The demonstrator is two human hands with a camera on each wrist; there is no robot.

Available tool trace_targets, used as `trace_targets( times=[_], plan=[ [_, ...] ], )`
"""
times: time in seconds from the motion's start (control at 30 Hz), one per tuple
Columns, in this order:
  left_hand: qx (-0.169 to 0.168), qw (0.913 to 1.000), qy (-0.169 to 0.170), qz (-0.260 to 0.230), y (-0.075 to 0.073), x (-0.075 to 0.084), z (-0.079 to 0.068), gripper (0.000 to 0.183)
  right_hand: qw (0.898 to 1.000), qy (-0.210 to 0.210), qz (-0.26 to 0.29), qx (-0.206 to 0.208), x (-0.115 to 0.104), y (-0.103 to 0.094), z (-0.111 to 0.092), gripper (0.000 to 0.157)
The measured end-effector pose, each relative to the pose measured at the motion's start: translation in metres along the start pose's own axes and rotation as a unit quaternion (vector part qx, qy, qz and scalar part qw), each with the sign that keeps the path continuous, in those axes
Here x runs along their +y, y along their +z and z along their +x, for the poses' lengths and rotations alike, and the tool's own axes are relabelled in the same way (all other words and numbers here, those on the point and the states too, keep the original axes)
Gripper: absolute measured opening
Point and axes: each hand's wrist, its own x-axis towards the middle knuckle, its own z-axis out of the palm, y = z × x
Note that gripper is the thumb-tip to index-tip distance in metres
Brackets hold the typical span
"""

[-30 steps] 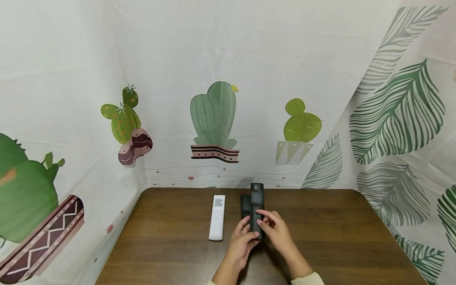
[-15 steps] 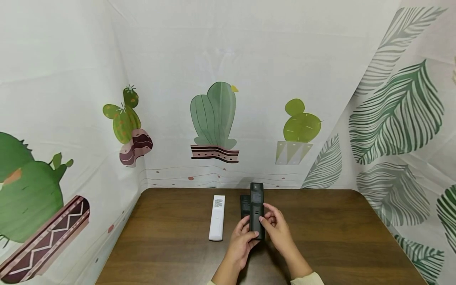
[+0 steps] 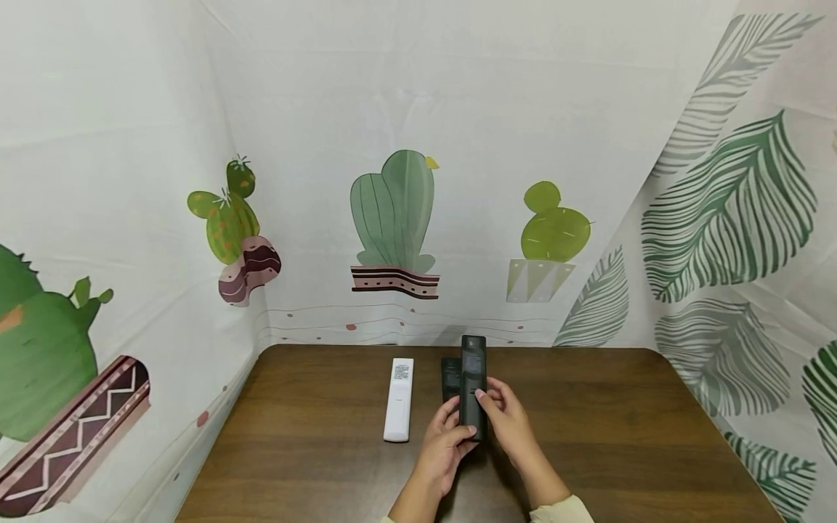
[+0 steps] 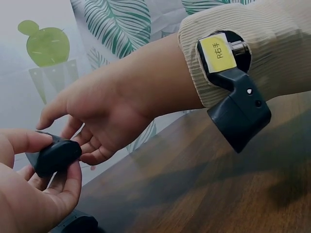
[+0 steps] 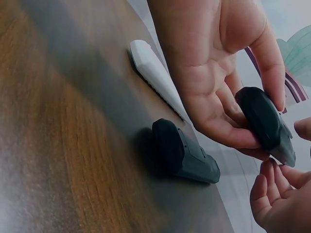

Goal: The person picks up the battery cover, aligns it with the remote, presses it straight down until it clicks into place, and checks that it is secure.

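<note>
A black remote control [image 3: 474,370] is held above the table, its back with the battery cover turned up. My left hand [image 3: 441,447] grips its near end, thumb on top and fingers underneath, as the left wrist view also shows on the remote's end [image 4: 57,158]. On the far side, my right hand [image 3: 513,428] has its thumb by the cover's latch and its curled fingers against the right edge. Beneath lies a second black remote control [image 5: 182,155], partly hidden in the head view. A white remote control [image 3: 398,403] lies back up to the left.
All this is on a brown wooden table [image 3: 628,428] with rounded far corners. White cloth [image 3: 484,94] printed with cacti and leaves hangs behind it and at both sides. A wrist camera [image 4: 238,107] sits on the right sleeve.
My right index finger has left the back of the black remote control and moved to its right edge. The right thumb has slid up towards the latch. My left hand keeps its grip.
</note>
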Motion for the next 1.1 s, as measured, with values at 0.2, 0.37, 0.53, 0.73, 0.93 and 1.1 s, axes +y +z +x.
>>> trace_targets(
  times=[0.2,0.37,0.53,0.73,0.93,1.1],
  plan=[
    [-0.004,1.0000,-0.001,0.002,-0.0004,-0.0011,0.0004,0.075,0.999,0.012,0.030,-0.013,0.0023,0.0030,0.0035,0.053],
    [-0.011,0.9999,0.001,0.005,-0.0005,-0.0022,0.0004,0.075,0.999,0.022,0.041,-0.016,0.0038,0.0034,0.0055,0.053],
    [-0.016,0.9998,0.006,0.009,-0.0004,-0.0024,0.0007,0.074,0.998,0.024,0.046,-0.024,0.0037,0.0028,0.0059,0.053],
    [-0.009,0.9999,0.001,0.011,0.0003,-0.0024,0.0011,0.075,0.998,0.016,0.053,-0.023,0.0010,0.0019,0.0038,0.051],
    [-0.005,0.9999,-0.006,0.009,0.0010,-0.0017,0.0010,0.075,0.998,0.010,0.056,-0.019,0.0016,0.0013,0.0029,0.049],
    [-0.004,0.9999,-0.007,0.009,0.0015,-0.0019,0.0007,0.075,0.998,0.012,0.062,-0.022,0.0010,0.0014,0.0032,0.049]
  ],
)
